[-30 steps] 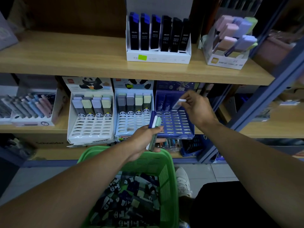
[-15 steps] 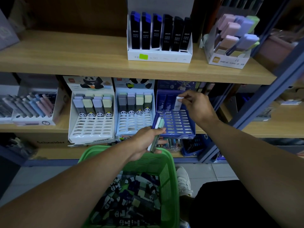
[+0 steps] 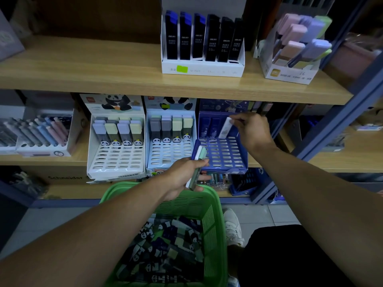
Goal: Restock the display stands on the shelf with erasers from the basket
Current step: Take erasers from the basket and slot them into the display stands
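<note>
White eraser (image 3: pixel 225 127) — long axis upright, tilted slightly back, lower end at the top row of the blue display stand (image 3: pixel 222 154), right of two erasers already slotted. Right hand (image 3: pixel 251 131) pinches its upper end; seating looks to req. a short push down. Left hand (image 3: pixel 182 175) grips spare erasers (image 3: pixel 196 168) over the green basket (image 3: pixel 213 220) — next supply, approx. below-left of stand.

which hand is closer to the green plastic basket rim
Left. The left hand, gripping a few erasers, hovers just above the far rim of the green plastic basket. The right hand is up at the blue display stand, pinching a white eraser.
</note>
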`<action>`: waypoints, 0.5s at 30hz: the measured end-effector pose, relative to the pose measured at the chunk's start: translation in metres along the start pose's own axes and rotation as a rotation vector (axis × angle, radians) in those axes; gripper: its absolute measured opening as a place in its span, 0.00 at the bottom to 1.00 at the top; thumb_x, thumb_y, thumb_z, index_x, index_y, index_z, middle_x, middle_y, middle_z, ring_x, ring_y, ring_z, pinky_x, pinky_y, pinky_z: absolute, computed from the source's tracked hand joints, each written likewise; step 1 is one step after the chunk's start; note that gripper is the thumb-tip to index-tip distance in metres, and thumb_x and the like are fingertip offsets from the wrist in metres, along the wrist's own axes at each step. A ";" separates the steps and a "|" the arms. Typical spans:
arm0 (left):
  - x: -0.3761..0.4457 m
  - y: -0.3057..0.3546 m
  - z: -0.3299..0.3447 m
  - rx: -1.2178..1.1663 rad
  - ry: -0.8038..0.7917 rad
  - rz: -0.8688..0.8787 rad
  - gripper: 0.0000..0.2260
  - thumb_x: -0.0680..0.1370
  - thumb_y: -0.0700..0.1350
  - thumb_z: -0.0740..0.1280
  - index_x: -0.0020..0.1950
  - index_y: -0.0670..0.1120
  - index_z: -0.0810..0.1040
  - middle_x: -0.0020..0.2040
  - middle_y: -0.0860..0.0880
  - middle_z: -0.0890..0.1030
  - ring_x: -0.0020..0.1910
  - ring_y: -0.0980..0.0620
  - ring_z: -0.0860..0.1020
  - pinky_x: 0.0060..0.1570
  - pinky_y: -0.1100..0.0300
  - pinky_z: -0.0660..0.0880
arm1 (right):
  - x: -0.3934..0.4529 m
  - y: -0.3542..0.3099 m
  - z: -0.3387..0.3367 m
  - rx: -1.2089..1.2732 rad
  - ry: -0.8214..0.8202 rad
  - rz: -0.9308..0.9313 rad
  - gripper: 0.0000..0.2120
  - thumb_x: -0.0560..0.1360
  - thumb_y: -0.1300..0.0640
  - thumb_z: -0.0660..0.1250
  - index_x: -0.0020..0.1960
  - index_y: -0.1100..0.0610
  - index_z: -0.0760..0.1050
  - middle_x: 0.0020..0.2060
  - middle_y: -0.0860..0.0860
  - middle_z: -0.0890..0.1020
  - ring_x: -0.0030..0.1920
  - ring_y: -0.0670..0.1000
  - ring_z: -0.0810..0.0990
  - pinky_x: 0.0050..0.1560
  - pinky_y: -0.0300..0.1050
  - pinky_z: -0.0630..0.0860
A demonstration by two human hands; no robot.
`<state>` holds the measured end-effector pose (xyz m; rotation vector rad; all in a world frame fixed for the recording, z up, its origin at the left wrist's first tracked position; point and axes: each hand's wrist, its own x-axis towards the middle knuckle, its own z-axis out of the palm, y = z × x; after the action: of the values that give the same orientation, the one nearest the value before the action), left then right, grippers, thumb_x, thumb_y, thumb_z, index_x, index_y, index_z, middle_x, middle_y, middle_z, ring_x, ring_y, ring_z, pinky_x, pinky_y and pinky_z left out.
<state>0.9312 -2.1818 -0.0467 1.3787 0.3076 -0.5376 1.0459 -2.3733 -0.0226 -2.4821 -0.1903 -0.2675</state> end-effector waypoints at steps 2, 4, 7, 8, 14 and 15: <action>0.001 0.000 0.001 0.002 0.003 0.001 0.17 0.83 0.48 0.64 0.70 0.44 0.72 0.61 0.55 0.75 0.59 0.49 0.82 0.33 0.59 0.79 | 0.000 -0.003 0.000 -0.038 -0.021 0.008 0.15 0.84 0.61 0.60 0.69 0.56 0.77 0.65 0.52 0.80 0.64 0.51 0.78 0.64 0.44 0.73; 0.001 0.000 0.001 0.006 0.008 -0.002 0.17 0.83 0.48 0.64 0.70 0.44 0.73 0.64 0.54 0.75 0.59 0.49 0.82 0.34 0.59 0.79 | 0.001 -0.004 0.002 -0.079 -0.043 0.011 0.17 0.84 0.61 0.59 0.71 0.55 0.75 0.66 0.52 0.79 0.64 0.52 0.78 0.62 0.45 0.75; 0.000 -0.001 0.000 0.011 0.015 -0.007 0.17 0.83 0.49 0.65 0.69 0.43 0.74 0.71 0.51 0.73 0.58 0.49 0.82 0.33 0.59 0.78 | 0.009 0.001 0.010 -0.207 -0.097 0.005 0.20 0.83 0.65 0.58 0.72 0.52 0.74 0.67 0.53 0.78 0.61 0.54 0.80 0.58 0.47 0.78; 0.000 -0.001 0.000 0.013 0.017 -0.006 0.16 0.82 0.49 0.65 0.68 0.44 0.74 0.71 0.50 0.73 0.58 0.49 0.82 0.32 0.59 0.78 | 0.010 0.003 0.012 -0.233 -0.103 0.008 0.21 0.83 0.66 0.58 0.72 0.51 0.74 0.67 0.54 0.78 0.60 0.55 0.80 0.57 0.48 0.78; -0.001 0.000 0.000 -0.005 0.024 0.003 0.16 0.83 0.48 0.64 0.68 0.43 0.74 0.71 0.51 0.73 0.57 0.50 0.83 0.32 0.60 0.78 | 0.006 0.000 0.018 -0.372 -0.032 -0.068 0.18 0.84 0.57 0.57 0.71 0.48 0.74 0.66 0.52 0.75 0.60 0.56 0.78 0.47 0.47 0.75; -0.001 0.000 0.000 -0.007 0.025 0.003 0.16 0.83 0.48 0.64 0.68 0.43 0.74 0.70 0.51 0.74 0.58 0.50 0.82 0.32 0.60 0.78 | 0.004 -0.002 0.019 -0.395 -0.028 -0.092 0.18 0.85 0.56 0.57 0.72 0.48 0.73 0.67 0.50 0.74 0.61 0.55 0.78 0.45 0.46 0.72</action>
<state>0.9306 -2.1813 -0.0463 1.3799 0.3268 -0.5167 1.0524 -2.3598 -0.0357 -2.8733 -0.2881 -0.3356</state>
